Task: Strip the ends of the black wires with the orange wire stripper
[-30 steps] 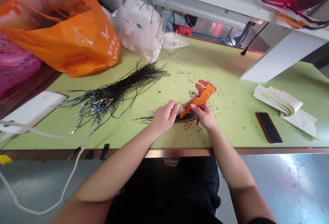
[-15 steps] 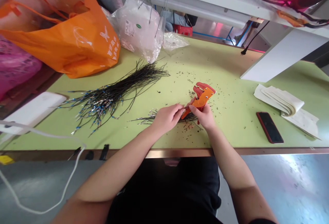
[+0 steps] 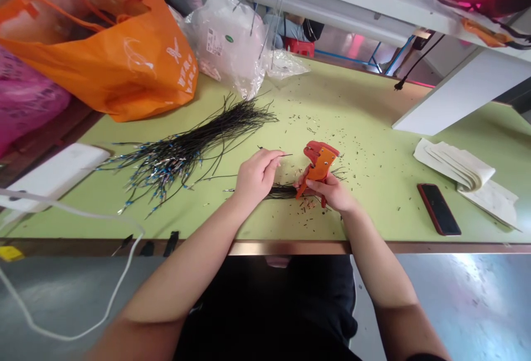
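Between thumb and fingertips, my left hand [image 3: 257,176] pinches a thin black wire [image 3: 286,155], its short end poking out to the right. My right hand [image 3: 334,191] is wrapped round the handles of an orange and red wire stripper [image 3: 321,163], whose jaws point up and away from me, apart from the wire. Under and between my hands lies a small bundle of black wires [image 3: 282,191], partly hidden by them. A larger bundle of black wires [image 3: 207,137] with blue and silver ends rests to the left.
Black clippings [image 3: 309,123] are scattered over the green table [image 3: 352,93]. A phone [image 3: 438,209] and folded cloth-like sheets [image 3: 460,165] lie at right. An orange bag [image 3: 145,68] and a clear plastic bag [image 3: 232,46] stand at back left. A white panel [image 3: 460,93] rises at right.
My left hand has drawn left and slightly up, away from the wire stripper, with the wire in its fingers. My right hand has lowered the stripper a little and turned it more upright.
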`<state>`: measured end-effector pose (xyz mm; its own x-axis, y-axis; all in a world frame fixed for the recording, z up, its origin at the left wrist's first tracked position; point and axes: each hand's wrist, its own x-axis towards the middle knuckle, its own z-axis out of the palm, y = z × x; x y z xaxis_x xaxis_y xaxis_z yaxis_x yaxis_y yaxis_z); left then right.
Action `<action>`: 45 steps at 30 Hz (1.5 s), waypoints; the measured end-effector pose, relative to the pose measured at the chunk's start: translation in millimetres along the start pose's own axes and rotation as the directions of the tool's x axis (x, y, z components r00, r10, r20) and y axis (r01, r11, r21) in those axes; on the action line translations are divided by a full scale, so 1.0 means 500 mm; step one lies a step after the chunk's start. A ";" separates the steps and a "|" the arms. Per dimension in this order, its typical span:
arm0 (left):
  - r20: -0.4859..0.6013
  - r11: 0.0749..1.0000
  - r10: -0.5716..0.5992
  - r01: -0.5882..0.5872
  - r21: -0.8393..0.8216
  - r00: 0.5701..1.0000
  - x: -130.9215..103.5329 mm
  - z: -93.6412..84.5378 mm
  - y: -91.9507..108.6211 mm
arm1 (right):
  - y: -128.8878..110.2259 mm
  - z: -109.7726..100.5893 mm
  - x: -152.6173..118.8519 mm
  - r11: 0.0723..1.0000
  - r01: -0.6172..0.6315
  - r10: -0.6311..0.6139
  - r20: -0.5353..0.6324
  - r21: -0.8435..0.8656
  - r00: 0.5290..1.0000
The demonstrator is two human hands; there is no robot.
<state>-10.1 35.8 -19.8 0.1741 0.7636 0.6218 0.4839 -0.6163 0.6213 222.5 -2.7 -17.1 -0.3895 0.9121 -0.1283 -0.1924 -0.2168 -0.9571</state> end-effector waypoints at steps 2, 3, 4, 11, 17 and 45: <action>0.005 1.000 0.005 -0.005 -0.001 1.000 0.002 -0.002 -0.001 | 0.001 0.001 0.000 0.999 0.043 -0.043 -0.034 -0.006 0.999; 0.003 1.000 0.008 -0.008 -0.002 1.000 0.002 -0.003 -0.001 | 0.000 0.001 0.000 0.999 0.045 -0.045 -0.034 0.009 0.998; 0.000 1.000 0.012 -0.012 -0.002 1.000 0.002 -0.005 -0.001 | -0.001 0.001 -0.002 0.999 0.034 -0.033 -0.020 0.032 0.999; -0.002 0.999 0.047 -0.047 -0.003 0.999 0.001 -0.011 0.010 | -0.004 0.010 -0.005 0.994 -0.064 0.057 0.077 0.087 0.995; -0.003 0.999 0.051 -0.051 0.000 0.999 0.001 -0.008 0.007 | 0.011 0.022 -0.001 0.995 -0.004 0.004 0.004 0.100 1.000; 0.080 0.977 0.098 -0.111 0.183 0.992 -0.007 0.003 0.005 | 0.016 0.006 -0.003 0.998 -0.042 0.034 0.191 0.041 0.981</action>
<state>-8.1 31.8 -21.1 0.2884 0.7124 0.6398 0.6104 -0.6516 0.4504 218.9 -6.8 -23.8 -0.5602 0.8212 -0.1085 -0.2123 -0.2689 -0.9395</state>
